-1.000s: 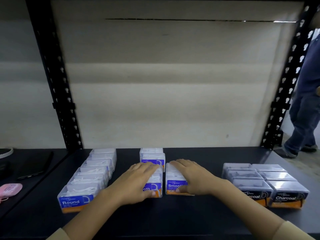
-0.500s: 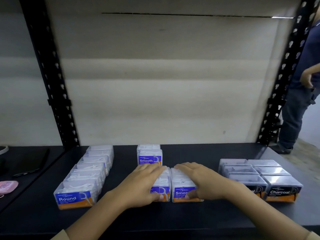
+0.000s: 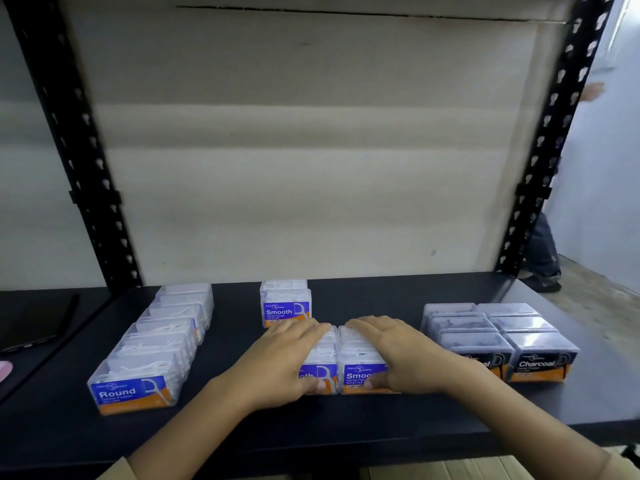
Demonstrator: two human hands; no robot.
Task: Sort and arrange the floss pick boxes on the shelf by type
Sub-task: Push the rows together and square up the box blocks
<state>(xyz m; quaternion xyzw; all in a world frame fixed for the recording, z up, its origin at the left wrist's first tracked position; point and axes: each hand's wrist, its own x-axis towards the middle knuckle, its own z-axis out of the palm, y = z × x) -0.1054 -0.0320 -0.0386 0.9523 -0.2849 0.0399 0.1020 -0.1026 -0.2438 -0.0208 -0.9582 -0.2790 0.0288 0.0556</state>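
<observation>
Clear floss pick boxes stand in groups on the black shelf (image 3: 381, 420). A row of Round boxes (image 3: 152, 348) runs back at the left. Two Smooth boxes (image 3: 285, 306) stand at the back middle. In front of them two short Smooth rows sit side by side and touch. My left hand (image 3: 287, 358) lies flat over the left Smooth row (image 3: 325, 372), thumb on its front label. My right hand (image 3: 398, 355) lies the same way over the right Smooth row (image 3: 356, 358). Charcoal boxes (image 3: 502, 327) form two rows at the right.
Black perforated uprights (image 3: 79, 161) (image 3: 547, 150) frame the bay, with a pale back panel (image 3: 311, 150) behind. A dark phone (image 3: 31, 323) and a pink object (image 3: 3, 368) lie on the neighbouring shelf at the left. A person's legs (image 3: 543, 258) show beyond the right upright.
The two front Smooth rows, apart a second ago, now touch and have slid a little to the right under my hands. The person at the right has moved back.
</observation>
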